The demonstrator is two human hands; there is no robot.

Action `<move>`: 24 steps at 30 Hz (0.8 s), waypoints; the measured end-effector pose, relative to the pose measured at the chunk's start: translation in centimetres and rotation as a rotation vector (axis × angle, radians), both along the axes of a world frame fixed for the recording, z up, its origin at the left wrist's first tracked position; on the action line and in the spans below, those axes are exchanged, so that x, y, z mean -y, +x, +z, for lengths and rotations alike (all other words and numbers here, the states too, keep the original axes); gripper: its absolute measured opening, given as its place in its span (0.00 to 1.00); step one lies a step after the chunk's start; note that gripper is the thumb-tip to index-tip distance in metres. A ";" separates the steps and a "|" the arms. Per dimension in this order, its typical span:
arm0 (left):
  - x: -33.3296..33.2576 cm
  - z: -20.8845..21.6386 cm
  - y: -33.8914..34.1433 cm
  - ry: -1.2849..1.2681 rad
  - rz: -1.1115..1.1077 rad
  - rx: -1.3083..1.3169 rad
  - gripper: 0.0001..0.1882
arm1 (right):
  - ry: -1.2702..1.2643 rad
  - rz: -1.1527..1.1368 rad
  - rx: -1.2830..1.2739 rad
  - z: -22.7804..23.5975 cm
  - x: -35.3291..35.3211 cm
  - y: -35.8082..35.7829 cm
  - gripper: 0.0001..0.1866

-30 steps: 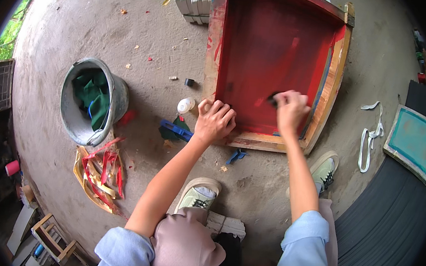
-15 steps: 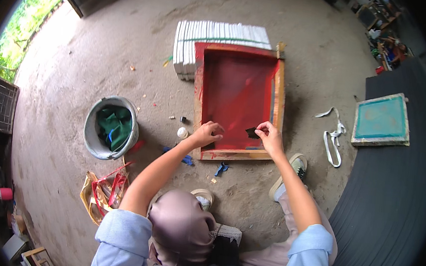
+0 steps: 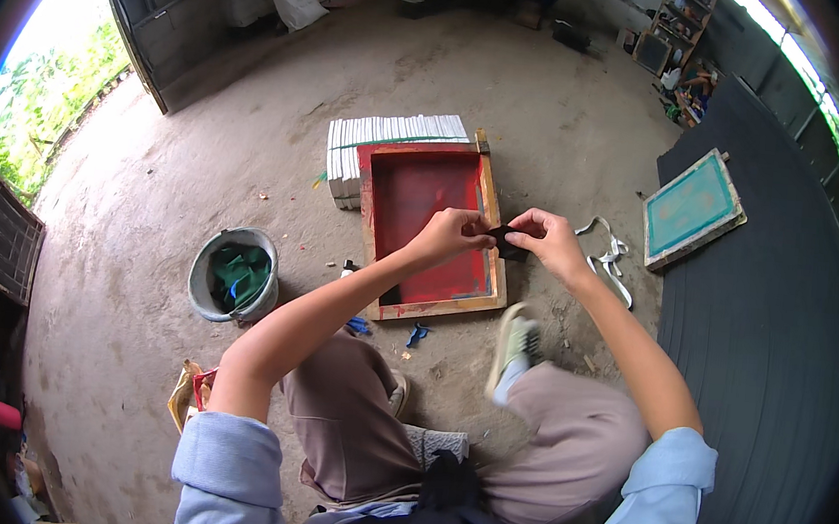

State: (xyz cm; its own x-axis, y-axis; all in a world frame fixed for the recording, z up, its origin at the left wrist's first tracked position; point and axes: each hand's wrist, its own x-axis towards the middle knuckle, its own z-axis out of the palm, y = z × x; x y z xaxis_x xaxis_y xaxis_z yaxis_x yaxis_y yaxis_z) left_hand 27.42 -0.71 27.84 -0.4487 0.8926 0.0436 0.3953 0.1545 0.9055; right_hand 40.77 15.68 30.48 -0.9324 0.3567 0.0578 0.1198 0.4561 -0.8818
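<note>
Both my hands are raised over the right side of a red-stained wooden screen-printing frame (image 3: 492,197) with red mesh. A small flat black piece (image 3: 511,251), its material unclear, is stretched between them. My left hand (image 3: 453,235) is closed, with thumb and fingertips at the piece's left edge. At its top right, my right hand (image 3: 551,247) pinches it between thumb and finger. The frame lies tilted, its far end up against a strapped stack of white slabs (image 3: 400,129). A dark patch shows in the frame's near left corner, partly behind my left forearm.
At the left stands a grey bucket (image 3: 201,289) with green cloth (image 3: 241,270) inside. Blue scraps (image 3: 418,336) lie near the frame. On the right are a white strap (image 3: 619,268), a teal screen (image 3: 694,213) and a black corrugated sheet (image 3: 752,357). My shoe (image 3: 511,346) is close to the frame.
My hands were apart over the frame, the right holding the black piece. Now they meet at its right side, both on the piece. The view has tilted up; my right foot has shifted.
</note>
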 end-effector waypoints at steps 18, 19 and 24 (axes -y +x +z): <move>2.2 -23.8 -6.0 -0.311 0.424 -0.153 0.14 | -0.348 -0.148 0.252 -24.4 -4.6 -9.2 0.07; 2.3 -25.5 -5.6 -0.379 0.513 -0.133 0.13 | -0.355 -0.171 0.299 -26.4 -5.1 -10.0 0.07; 4.1 -32.5 -4.1 -0.364 0.720 -0.507 0.06 | 0.012 -0.367 0.103 -32.4 -9.4 -16.7 0.06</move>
